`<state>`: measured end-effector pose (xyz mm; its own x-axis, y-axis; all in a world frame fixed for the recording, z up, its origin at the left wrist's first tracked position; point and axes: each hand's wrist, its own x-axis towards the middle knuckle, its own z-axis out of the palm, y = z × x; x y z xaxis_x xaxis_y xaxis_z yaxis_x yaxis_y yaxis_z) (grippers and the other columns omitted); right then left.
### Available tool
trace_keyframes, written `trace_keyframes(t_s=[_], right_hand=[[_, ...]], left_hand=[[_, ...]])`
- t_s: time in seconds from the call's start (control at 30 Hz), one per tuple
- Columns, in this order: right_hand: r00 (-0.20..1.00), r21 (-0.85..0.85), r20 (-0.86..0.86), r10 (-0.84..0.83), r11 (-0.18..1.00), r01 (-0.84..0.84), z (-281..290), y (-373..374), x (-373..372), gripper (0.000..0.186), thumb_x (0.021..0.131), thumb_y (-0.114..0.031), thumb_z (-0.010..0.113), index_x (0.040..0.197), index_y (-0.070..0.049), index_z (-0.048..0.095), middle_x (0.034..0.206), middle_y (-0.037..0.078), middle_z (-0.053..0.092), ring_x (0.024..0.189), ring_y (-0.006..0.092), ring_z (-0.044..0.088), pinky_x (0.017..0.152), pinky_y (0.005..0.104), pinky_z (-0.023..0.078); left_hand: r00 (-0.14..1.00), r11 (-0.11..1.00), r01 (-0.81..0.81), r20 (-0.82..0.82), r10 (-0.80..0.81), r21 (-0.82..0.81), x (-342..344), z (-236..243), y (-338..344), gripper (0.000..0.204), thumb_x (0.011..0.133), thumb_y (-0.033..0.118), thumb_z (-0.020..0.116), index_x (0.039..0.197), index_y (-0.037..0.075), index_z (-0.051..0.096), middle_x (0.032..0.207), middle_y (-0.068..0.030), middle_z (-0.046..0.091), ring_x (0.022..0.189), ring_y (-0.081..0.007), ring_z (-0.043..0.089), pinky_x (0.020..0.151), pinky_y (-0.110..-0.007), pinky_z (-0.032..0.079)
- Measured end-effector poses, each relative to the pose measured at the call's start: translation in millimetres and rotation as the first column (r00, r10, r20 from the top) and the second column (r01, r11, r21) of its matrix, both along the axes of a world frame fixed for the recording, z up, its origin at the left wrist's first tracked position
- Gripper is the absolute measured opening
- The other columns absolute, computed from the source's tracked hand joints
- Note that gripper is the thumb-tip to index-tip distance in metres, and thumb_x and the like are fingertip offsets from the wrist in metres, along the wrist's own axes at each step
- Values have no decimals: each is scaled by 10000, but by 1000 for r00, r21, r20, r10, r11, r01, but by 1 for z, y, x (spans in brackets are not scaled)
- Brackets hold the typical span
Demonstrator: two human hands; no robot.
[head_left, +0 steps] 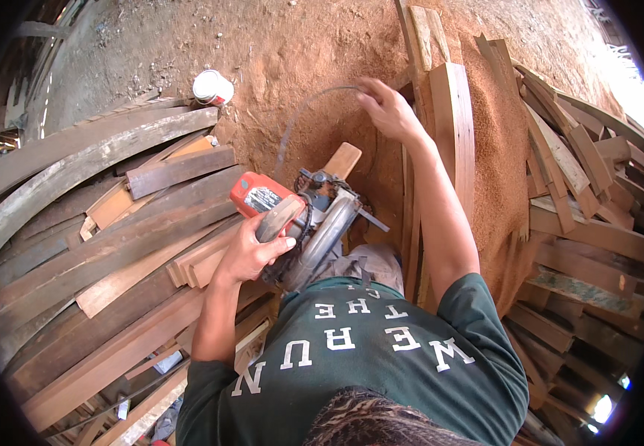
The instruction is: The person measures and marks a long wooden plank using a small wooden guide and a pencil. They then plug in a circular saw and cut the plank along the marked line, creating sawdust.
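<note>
My left hand [246,253] is closed round the wooden handle of a circular saw [323,241], which I hold in front of my waist. The saw has an orange-red motor housing, a silver-grey guard and a dark cord or chain beside the handle. A pale wooden piece juts from its far end. Further out, my right hand [389,111] is raised near the timber, its fingers pinched on one end of a thin grey cord [297,115]. The cord arcs left and down toward the saw; where it ends is unclear.
A long squared beam [452,126] runs away from me on the right, beside heaped sawdust [504,156]. Stacked boards [114,245] fill the left, with more piled planks [574,163] at the far right. A white tub [211,88] stands on the dirt floor [285,44].
</note>
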<state>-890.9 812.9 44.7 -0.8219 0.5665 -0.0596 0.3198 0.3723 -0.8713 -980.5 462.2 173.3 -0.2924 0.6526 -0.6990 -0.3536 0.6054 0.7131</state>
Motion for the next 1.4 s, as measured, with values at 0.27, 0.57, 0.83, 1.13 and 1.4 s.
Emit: trace_keyframes(t_s=[0.27,0.57,0.83,1.13,1.4], right_hand=[[989,-902,5,145,428,-58,-111,-163,122,398,1009,-253,671,1332,-22,643,1238,58,689,1077,155,629,930,317,537],[564,-722,-62,823,353,-595,93,-94,99,326,1084,-278,527,1175,-23,709,907,127,733,908,235,715,888,394,536],[979,265,-202,9,963,46,91,-34,-19,527,967,-209,662,1462,-103,513,1343,215,598,1188,387,617,989,469,514],[902,-146,356,243,968,-203,-144,-61,162,508,912,-151,701,1391,-31,581,1354,167,648,1198,308,652,1049,425,518],[543,-654,-199,815,302,-693,-51,-237,195,630,857,-333,735,1400,-49,589,1283,219,679,1189,340,640,1038,411,476]], left_hand=[[731,767,-614,499,465,185,18,-44,33,371,1010,452,614,1113,98,573,770,-21,555,680,-143,553,623,-301,472],[909,898,-415,40,414,144,0,-78,27,437,978,456,667,1127,56,576,837,-23,599,726,-112,585,668,-289,507],[996,998,-41,-84,38,-43,13,-18,-11,308,839,199,779,1047,19,640,822,-21,637,704,-89,586,626,-260,480],[875,865,-474,201,441,164,72,-2,-21,215,904,129,731,1065,74,599,810,11,538,594,-84,509,530,-245,421],[386,322,-922,442,810,214,107,-6,-25,138,1003,236,642,1126,175,627,713,56,509,642,-87,523,641,-281,482]])
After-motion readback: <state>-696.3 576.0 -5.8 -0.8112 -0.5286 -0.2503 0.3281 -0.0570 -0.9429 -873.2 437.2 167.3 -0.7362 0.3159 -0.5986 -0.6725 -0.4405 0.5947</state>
